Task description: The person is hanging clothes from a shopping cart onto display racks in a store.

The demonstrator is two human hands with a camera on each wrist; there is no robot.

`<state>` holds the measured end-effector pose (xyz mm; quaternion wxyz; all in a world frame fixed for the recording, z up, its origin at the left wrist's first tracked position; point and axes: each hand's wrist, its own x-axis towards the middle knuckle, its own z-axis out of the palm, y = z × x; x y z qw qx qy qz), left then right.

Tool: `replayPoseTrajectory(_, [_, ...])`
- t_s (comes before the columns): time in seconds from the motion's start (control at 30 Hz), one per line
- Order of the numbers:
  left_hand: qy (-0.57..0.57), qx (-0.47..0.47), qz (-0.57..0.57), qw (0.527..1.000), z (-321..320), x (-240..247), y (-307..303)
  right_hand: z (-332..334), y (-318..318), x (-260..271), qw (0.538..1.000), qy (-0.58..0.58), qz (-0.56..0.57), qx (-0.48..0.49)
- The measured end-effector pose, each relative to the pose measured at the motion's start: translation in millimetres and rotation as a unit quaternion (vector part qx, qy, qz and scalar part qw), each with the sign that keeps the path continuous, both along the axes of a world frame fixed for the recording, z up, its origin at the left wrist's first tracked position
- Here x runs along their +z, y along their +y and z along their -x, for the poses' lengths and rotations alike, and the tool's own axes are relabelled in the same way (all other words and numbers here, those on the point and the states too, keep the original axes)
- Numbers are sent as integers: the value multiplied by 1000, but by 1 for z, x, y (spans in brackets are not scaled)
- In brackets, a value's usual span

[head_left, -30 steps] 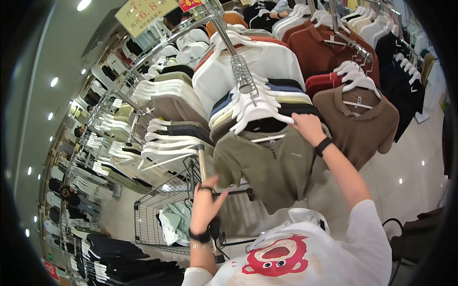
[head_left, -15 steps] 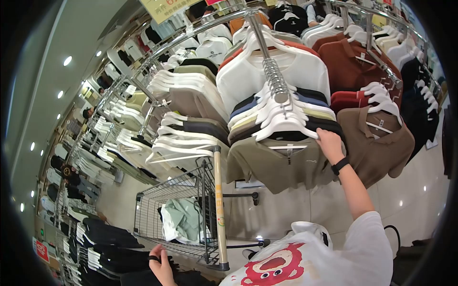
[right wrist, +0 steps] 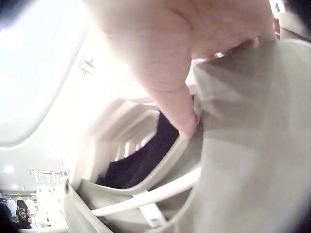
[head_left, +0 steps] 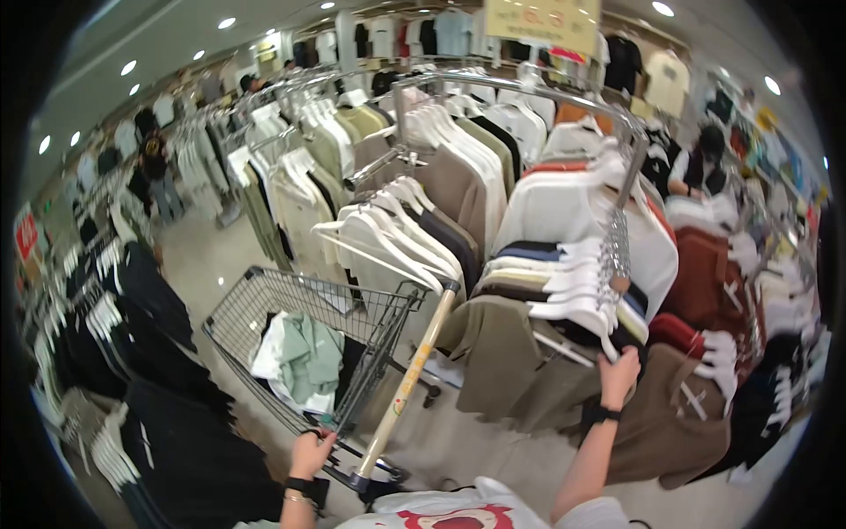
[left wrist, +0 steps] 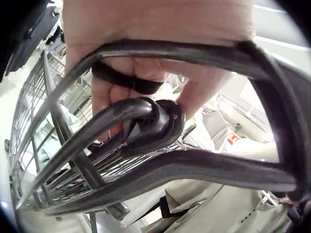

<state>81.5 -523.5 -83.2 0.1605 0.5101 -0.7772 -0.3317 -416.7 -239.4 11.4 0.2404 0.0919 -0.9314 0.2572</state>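
My left hand [head_left: 313,454] grips the near corner of the wire shopping cart [head_left: 264,406], beside its tan handle [head_left: 407,388]. In the left wrist view the fingers [left wrist: 102,94] reach down past the cart's dark metal frame [left wrist: 175,51], and a black ring band circles one finger. My right hand [head_left: 619,375] holds the right end of a white hanger [head_left: 577,313] carrying an olive-grey shirt [head_left: 502,366]. Close up in the right wrist view, the thumb [right wrist: 182,116] presses on the shirt's shoulder by the neckline; the other fingers are mostly hidden.
Pale green and white clothes [head_left: 304,357] lie in the cart. A brown polo shirt [head_left: 670,414] hangs right of my right hand. Dark garments [head_left: 185,450] hang at the left, and a metal rack [head_left: 630,167] full of clothes stands ahead. Another person [head_left: 701,163] is at the far right.
The view has swung left and up. My left hand went from above the cart handle, down to the left, then onto the cart. The right hand stays on the hanger, and the shirt has turned.
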Motion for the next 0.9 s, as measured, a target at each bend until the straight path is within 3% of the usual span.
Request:
replayPoseTrajectory(0.07, [3,-49,23,999,3,2,0,-37,-11,7,988,147,29,30])
replayPoseTrajectory(0.1, [14,-37,16,999,7,0,0,-58,-23,23,982,164,52,71])
replayPoseTrajectory(0.13, [26,-101,78,991,10,-2,-1,-83,-33,40,975,177,75,110])
replayPoseTrajectory(0.17, [32,-167,139,976,10,-1,-3,-104,-46,61,950,166,149,217])
replayPoseTrajectory(0.23, [-7,-216,112,970,22,12,-2,-160,-74,123,887,108,232,385])
replayPoseTrajectory(0.27, [-7,-235,117,965,27,9,-4,-197,-89,162,847,163,228,452])
replayPoseTrajectory(0.3, [-19,-242,122,962,31,9,-3,-227,-98,190,791,256,184,524])
replayPoseTrajectory(0.37, [-53,-259,141,954,39,12,0,-271,-101,229,731,372,43,571])
replayPoseTrajectory(0.43, [-29,-279,62,958,45,14,-7,-295,-113,242,716,455,-1,529])
replayPoseTrajectory(0.47, [36,-301,29,952,44,-10,-13,-307,-119,249,706,497,-19,504])
replayPoseTrajectory(0.5, [59,-277,4,959,46,2,-14,-307,-123,264,658,493,-67,565])
replayPoseTrajectory(0.57, [96,-311,-52,944,44,-2,-27,-332,-138,282,610,501,-102,605])
replayPoseTrajectory(0.6, [136,-324,-85,932,40,-5,-33,-364,-151,287,682,429,-101,583])
replayPoseTrajectory(0.67, [127,-323,38,937,25,-15,-60,-390,-166,286,748,377,-98,538])
replayPoseTrajectory(0.73, [99,-261,74,957,4,-33,-106,-399,-169,278,755,223,-40,615])
replayPoseTrajectory(0.83, [-103,-179,108,973,-38,-57,-176,-420,-193,240,798,315,18,513])
replayPoseTrajectory(0.9, [-172,-186,86,964,-61,-83,-218,-411,-206,213,774,387,87,492])
